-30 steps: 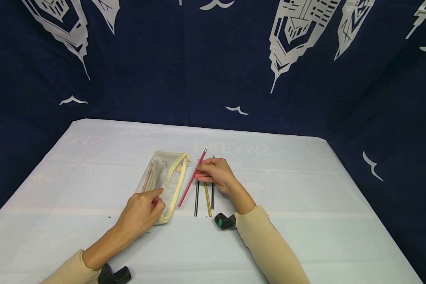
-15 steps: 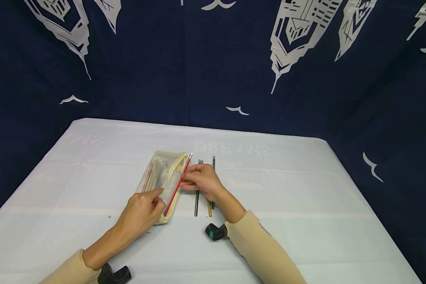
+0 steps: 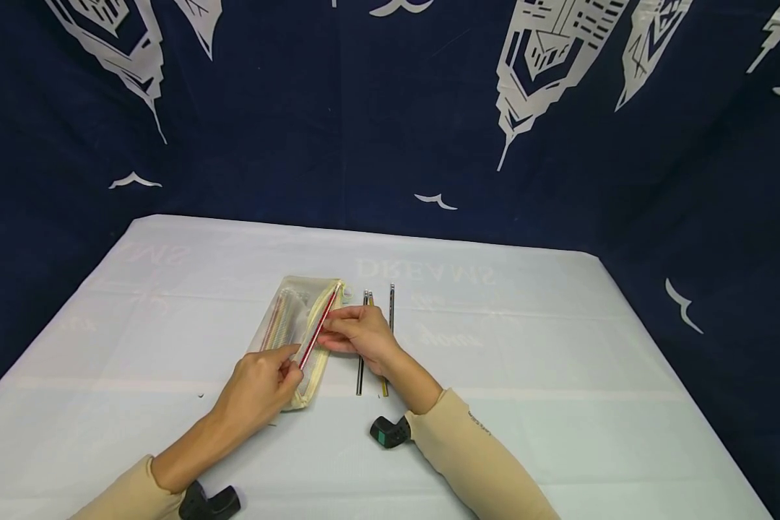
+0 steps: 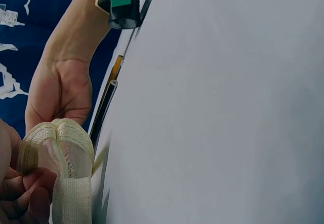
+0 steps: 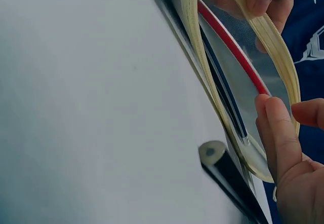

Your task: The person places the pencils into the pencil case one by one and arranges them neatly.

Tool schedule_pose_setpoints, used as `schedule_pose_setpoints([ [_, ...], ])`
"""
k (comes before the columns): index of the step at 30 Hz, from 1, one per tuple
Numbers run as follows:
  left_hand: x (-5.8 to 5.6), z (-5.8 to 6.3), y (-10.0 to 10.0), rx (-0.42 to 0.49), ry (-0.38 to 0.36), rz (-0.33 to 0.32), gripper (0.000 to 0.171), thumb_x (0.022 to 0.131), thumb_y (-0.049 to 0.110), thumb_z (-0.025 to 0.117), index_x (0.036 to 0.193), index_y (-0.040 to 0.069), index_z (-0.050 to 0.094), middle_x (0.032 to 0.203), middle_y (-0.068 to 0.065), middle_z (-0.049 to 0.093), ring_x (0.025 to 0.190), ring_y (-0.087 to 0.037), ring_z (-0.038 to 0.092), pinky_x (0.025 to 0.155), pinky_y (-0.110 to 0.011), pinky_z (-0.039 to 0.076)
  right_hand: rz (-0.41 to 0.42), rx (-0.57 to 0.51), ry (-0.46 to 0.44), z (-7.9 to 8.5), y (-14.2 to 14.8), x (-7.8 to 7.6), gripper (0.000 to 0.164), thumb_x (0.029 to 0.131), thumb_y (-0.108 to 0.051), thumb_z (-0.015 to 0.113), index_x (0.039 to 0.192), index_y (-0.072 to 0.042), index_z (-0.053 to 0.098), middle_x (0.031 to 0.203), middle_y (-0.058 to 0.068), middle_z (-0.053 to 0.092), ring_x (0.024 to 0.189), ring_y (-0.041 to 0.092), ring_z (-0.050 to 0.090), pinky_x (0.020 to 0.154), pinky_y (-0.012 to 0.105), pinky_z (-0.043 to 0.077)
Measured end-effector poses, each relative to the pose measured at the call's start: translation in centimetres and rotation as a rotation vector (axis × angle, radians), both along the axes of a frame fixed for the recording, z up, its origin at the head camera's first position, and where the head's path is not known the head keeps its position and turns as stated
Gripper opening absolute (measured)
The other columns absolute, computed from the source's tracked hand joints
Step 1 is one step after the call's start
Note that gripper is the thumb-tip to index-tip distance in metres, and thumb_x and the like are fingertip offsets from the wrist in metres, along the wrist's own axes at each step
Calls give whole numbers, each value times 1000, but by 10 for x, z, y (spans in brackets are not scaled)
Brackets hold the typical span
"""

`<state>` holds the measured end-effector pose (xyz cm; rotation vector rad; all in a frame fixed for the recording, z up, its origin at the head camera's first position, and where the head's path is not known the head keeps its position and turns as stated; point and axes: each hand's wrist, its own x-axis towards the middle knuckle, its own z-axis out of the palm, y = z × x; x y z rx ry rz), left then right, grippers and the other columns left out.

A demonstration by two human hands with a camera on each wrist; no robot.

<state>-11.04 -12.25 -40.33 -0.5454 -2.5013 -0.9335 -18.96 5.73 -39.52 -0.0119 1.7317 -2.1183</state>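
Observation:
A see-through mesh pencil pouch [image 3: 316, 383] with cream zipper edging lies mid-table, its mouth unzipped. My left hand [image 3: 263, 379] pinches one side of that mouth and lifts it. Inside the opening lies a red pencil [image 5: 233, 44], slanting between the two zipper bands [image 5: 276, 41]. Straight fingertips of my right hand [image 3: 360, 336] touch the pencil, while the thumb stands apart in the right wrist view. A dark pencil [image 5: 220, 77] also shows between the bands. More pencils [image 3: 276, 321] show through the mesh at the pouch's left.
Right of the pouch lie a black pencil [image 3: 360, 375], a gold one [image 3: 384, 388] and another dark one [image 3: 392, 303], partly behind my right hand. White cloth covers the table [image 3: 526, 325]. A navy patterned curtain [image 3: 299, 144] hangs behind it.
My right hand has moved left with the red pencil, from above the loose pencils into the pouch's mouth. Its thumb now stands off the pencil. The left hand has stayed put.

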Motion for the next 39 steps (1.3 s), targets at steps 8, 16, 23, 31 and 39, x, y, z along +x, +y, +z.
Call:
schedule_pose_setpoints([
  [8,-1,-2,-1,-10,8,5,26,75,-5,58,97,-10,72,58,8,49,50,-1,40,44,-20,37,50,25,20,-1,1,0,28,92,5,59,116,20,59,90,21,70,72,18,71,71,29,57],
  [16,0,-1,-1,-10,6,-3,26,75,-6,59,97,-10,72,57,10,45,49,0,37,44,-20,35,93,38,14,-1,2,-1,29,93,2,60,117,19,59,89,19,70,71,18,71,73,32,57],
  [23,0,0,0,-9,-12,0,26,76,-5,58,98,-10,72,57,10,46,49,-1,38,44,-20,36,95,46,14,3,4,-1,29,94,2,60,118,19,59,85,16,71,70,17,71,71,30,57],
  [31,0,1,0,-6,-7,0,27,76,-6,59,99,-10,72,57,9,48,50,-1,39,45,-20,37,71,72,18,6,8,-3,29,92,2,61,117,18,61,83,14,70,68,16,70,68,29,57],
  [39,1,0,0,-1,-13,1,28,77,-5,58,100,-11,72,57,8,49,49,0,38,44,-20,36,34,115,60,7,15,-7,23,90,5,63,109,17,64,81,12,70,65,16,70,65,29,57],
])
